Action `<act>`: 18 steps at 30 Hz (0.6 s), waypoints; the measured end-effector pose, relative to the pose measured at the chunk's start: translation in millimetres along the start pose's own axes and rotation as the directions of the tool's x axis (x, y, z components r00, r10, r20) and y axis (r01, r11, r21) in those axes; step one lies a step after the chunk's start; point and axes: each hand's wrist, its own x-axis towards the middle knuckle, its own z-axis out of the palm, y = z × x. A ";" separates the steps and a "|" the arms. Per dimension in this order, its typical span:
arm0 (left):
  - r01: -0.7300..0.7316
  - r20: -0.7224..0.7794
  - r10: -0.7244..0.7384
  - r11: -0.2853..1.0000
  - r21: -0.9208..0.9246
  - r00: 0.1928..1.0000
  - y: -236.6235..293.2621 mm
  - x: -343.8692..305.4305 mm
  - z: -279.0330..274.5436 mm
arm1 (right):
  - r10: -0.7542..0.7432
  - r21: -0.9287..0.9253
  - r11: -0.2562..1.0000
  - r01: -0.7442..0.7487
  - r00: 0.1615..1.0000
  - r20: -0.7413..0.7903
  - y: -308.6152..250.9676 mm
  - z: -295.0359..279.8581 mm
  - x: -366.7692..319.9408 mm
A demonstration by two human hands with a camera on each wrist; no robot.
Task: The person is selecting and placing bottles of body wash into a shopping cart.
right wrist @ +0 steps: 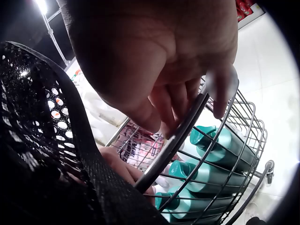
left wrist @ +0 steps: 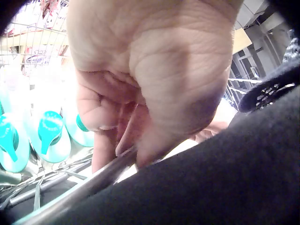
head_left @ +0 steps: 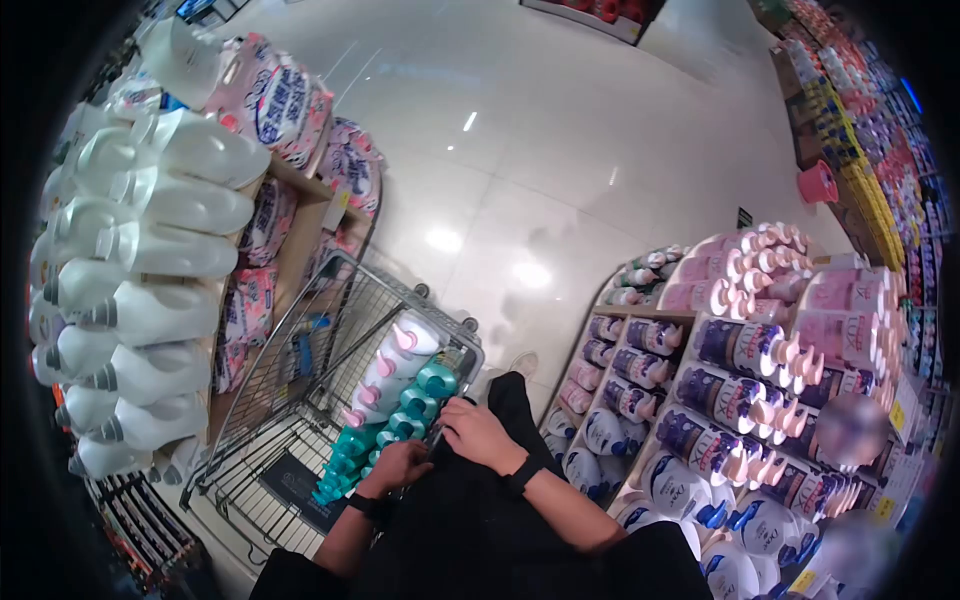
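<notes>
A wire shopping cart (head_left: pixel 262 368) holds rows of teal pump bottles (head_left: pixel 437 380) and white bottles with pink pumps (head_left: pixel 414 336). At the cart's near edge, my left hand (head_left: pixel 404 465) grips the dark rim; in the left wrist view, the thumb and fingers of that hand (left wrist: pixel 154 70) close round the bar (left wrist: pixel 101 183). Farther along the same edge is my right hand (head_left: pixel 482 432). Its fingers bend over the rim (right wrist: pixel 161 161) in the right wrist view, where the hand (right wrist: pixel 164 56) hangs above teal bottles (right wrist: pixel 227 147) behind the wires.
White jugs (head_left: pixel 165 310) and pink packs (head_left: pixel 290 110) are stacked on a shelf along the cart's left. To the right stands a display of purple-labelled (head_left: pixel 735 345) and white pump bottles (head_left: pixel 675 480). Shiny tiled floor (head_left: pixel 500 160) stretches beyond the cart. A dark-clothed leg (head_left: pixel 512 408) is beside it.
</notes>
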 end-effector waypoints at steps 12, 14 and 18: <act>0.033 -0.049 -0.034 0.999 -0.016 0.998 0.0 96.3 -40.2 | 0.122 -0.069 0.989 -0.130 0.986 -0.112 53.0 -26.4 53.8; 0.034 -0.054 -0.037 0.998 -0.051 0.998 10.1 109.4 -46.0 | 0.137 -0.121 0.981 -0.149 0.985 -0.104 55.6 -35.5 58.9; 0.001 -0.057 -0.004 0.999 -0.041 0.998 0.0 144.8 -50.7 | 0.061 -0.140 0.986 -0.093 0.974 -0.220 78.7 -44.7 66.0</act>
